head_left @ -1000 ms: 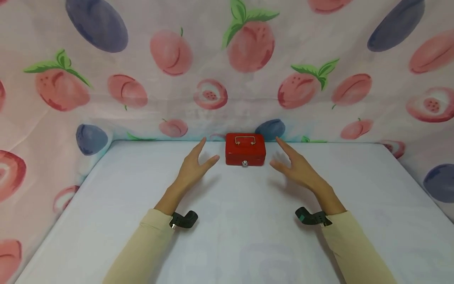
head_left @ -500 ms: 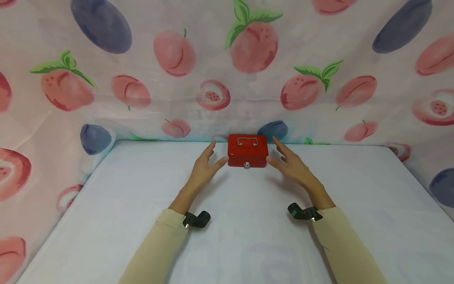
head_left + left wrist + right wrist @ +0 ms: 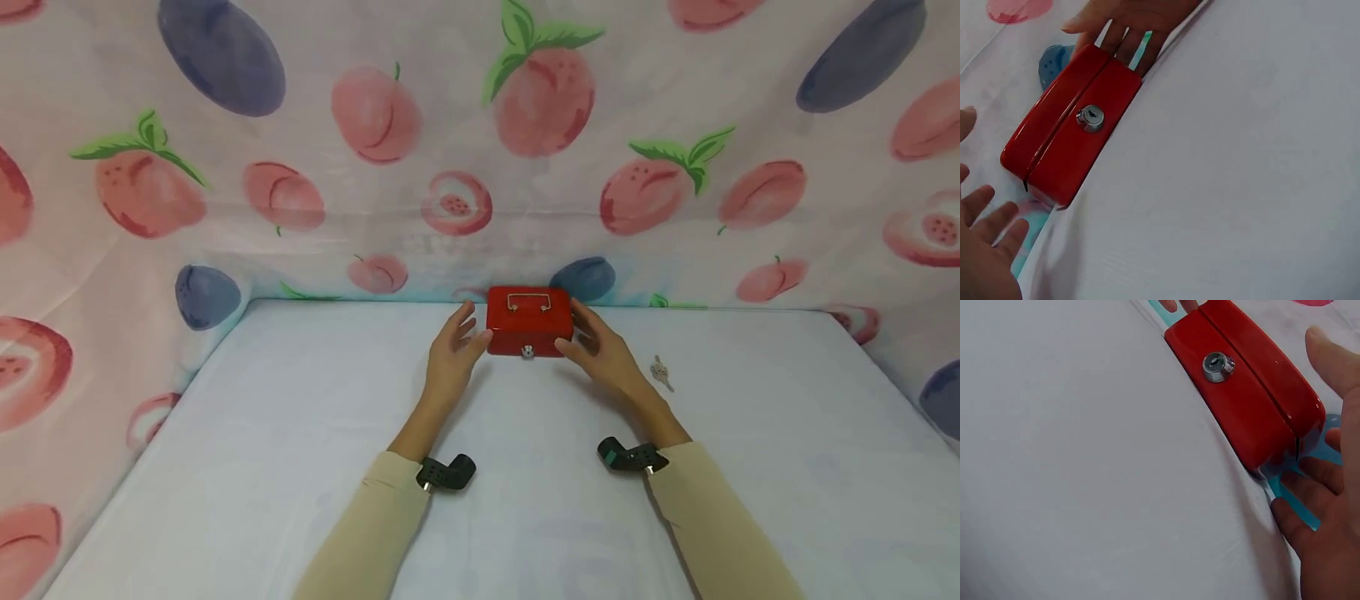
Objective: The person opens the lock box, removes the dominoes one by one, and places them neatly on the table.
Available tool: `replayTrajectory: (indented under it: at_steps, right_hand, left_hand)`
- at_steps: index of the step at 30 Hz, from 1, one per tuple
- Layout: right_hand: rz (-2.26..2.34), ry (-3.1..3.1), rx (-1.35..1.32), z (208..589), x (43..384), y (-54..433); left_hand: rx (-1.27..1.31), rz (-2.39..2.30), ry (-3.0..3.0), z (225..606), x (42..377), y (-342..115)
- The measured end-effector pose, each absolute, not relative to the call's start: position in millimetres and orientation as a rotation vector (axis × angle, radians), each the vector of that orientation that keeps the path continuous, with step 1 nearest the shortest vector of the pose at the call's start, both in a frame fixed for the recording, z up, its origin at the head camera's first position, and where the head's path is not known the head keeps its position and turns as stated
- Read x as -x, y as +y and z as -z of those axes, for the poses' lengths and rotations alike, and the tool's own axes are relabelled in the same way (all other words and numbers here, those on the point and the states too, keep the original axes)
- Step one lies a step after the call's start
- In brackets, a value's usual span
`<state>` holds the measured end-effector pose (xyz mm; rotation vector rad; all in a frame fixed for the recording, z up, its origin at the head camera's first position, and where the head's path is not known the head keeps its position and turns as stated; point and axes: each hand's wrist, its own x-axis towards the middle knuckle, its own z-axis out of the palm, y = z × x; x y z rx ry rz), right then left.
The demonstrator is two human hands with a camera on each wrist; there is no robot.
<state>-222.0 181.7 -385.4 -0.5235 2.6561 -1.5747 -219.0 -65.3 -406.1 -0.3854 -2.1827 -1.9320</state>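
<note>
A red metal cash box (image 3: 529,325) stands at the back of the white table, lid down, with a wire handle folded on top and a silver lock (image 3: 1090,117) in front. At its left end is my left hand (image 3: 452,358), fingers spread; the left wrist view shows a gap between them and the box. My right hand (image 3: 611,358) is at the right end, thumb by the front corner. Its fingertips (image 3: 1310,467) lie close to the box's end; whether they touch it I cannot tell. Neither hand grips the box.
Two small keys (image 3: 661,373) or a similar key set lie on the white table (image 3: 300,433), right of my right hand. A fruit-patterned cloth (image 3: 360,192) hangs right behind the box and along the sides. Both wrists wear black cameras (image 3: 633,456).
Both hands have moved inward, closer to the box's two ends. The keys, hidden before by the right hand and arm, now show. The box stands in the same place on the table.
</note>
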Motion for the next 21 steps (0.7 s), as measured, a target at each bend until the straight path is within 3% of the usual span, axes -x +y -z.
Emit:
replayTrajectory:
  at_steps: [7, 21]
  right_hand:
    - [1.605, 2.664, 0.473, 378.4, 212.8, 173.2]
    - [1.692, 2.656, 0.453, 416.9, 238.0, 178.9]
  left_hand:
    - [0.438, 2.021, -2.113, 392.0, 203.8, -63.2]
    - [0.351, 1.978, -2.358, 416.7, 227.0, -58.4]
